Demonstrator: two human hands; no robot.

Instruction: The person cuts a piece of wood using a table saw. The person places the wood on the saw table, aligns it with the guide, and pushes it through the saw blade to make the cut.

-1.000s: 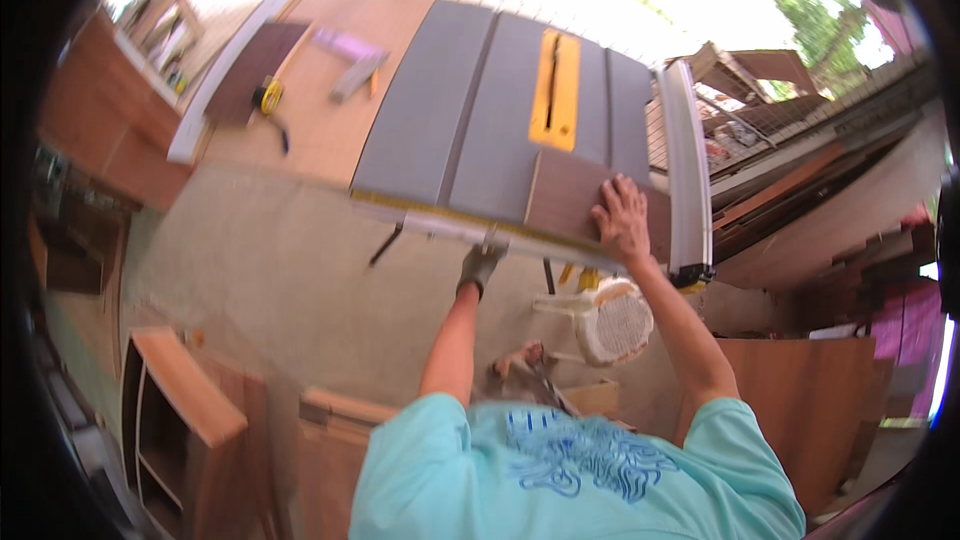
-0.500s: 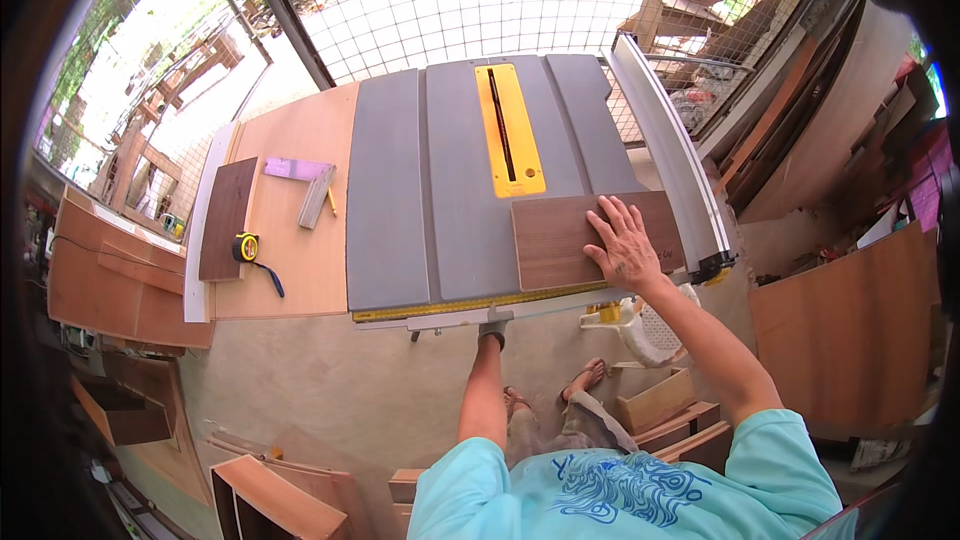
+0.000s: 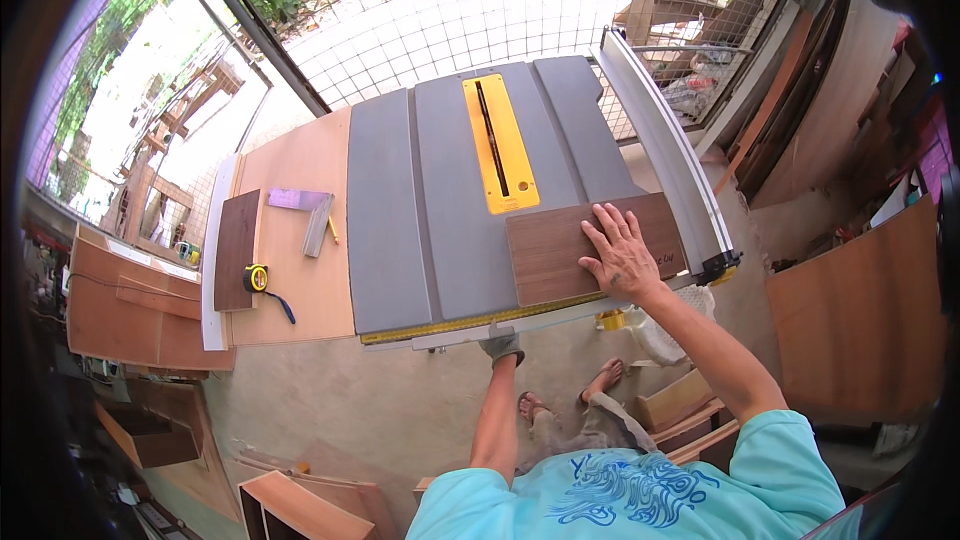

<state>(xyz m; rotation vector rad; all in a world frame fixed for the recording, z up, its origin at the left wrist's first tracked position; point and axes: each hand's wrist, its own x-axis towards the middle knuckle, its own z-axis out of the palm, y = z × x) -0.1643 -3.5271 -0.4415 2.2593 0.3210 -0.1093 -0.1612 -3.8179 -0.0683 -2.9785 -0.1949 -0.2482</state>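
Observation:
My right hand lies bare on a dark brown wood-grain board, its fingers outstretched. The board rests on the near right of the grey table saw, its right end close to the metal rip fence. Beyond the board, a dark blade slot runs through the saw's yellow throat plate. My left hand wears a grey glove and is at the saw's front rail. Its fingers are mostly hidden at the rail, so their grip does not show.
On the pale wooden extension at left lie another brown board, a tape measure, a try square and a pencil. A white plastic chair stands under the right side. Wooden boxes and leaning panels surround me.
The view has shifted and tilted slightly. My left hand shows a little more below the rail. My right hand stays flat on the board, which keeps about the same place by the fence.

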